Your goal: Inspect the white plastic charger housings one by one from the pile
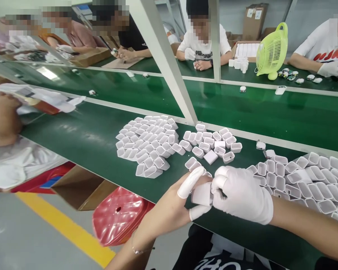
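Two hands meet at near edge of green surface [95, 138]: left hand [171, 206], w/ 2 white finger covers [190, 182], and gloved right hand [242, 195] both grip 1 shell [202, 194], which is white, small, boxy, w/ rounded corners. 3 lots of same shells lie beyond: left heap [148, 144], mid heap [211, 144], right heap [307, 180]. 1 lime fan [272, 50], 1 red stool [118, 219]. Shirt print [214, 262] cut off, unreadable.

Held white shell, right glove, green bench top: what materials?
White shell: likely moulded plastic, matte, thin even walls. Glove on right hand: probably thin fabric, dull, wrinkled. Green bench top: looks like PVC or rubber mat, semi-gloss, reflecting lights.
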A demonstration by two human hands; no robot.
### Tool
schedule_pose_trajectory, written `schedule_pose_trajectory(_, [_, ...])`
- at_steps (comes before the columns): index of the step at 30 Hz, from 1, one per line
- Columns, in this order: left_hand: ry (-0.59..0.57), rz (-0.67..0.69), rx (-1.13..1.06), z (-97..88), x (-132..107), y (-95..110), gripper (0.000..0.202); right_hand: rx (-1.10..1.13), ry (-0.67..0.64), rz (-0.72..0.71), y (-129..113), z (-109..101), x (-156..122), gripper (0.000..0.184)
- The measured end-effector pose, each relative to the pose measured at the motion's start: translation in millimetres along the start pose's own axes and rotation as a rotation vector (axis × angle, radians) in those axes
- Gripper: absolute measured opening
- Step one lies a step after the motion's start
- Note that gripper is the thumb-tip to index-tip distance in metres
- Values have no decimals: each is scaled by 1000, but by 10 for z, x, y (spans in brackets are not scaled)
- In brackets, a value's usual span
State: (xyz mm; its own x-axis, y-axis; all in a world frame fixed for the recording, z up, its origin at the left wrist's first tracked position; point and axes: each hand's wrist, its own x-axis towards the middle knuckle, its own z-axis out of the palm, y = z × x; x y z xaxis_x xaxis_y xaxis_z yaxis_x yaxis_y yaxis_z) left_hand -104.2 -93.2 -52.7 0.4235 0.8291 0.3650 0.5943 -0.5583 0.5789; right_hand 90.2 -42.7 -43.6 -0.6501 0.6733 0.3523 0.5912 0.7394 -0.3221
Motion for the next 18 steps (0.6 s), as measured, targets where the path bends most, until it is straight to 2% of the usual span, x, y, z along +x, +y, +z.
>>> schedule_pose_trajectory(3, [125,-164,-1,-123,-318,-89,79,53,-34,11,-33,-41,58,25])
schedule_pose_trajectory(6, [436,-436,-87,-222,-636,-121,74,76,-158,-65,-12,20,325,30])
schedule_pose_trajectory(9, [790,-642,-313,-200,-806,-56,80,79,-233,-147,-66,289,739,30])
schedule_pose_trajectory(11, [957,-724,-427,-130,-810,17,84,68,-278,-153,-151,517,1023,25])
schedule_pose_trajectory(13, [1041,-784,-487,-59,-757,93,84,52,-342,-160,-214,688,1255,18])
schedule_pose_trajectory(15, [1070,-830,-499,-18,-691,152,80,20,-390,-148,-192,722,1386,13])
schedule_pose_trajectory(16, [1063,-846,-501,-9,-663,169,78,2,-398,-138,-138,672,1403,14])
schedule_pose_trajectory(18, [1021,-848,-510,-1,-623,175,78,-29,-377,-104,64,438,1340,24])
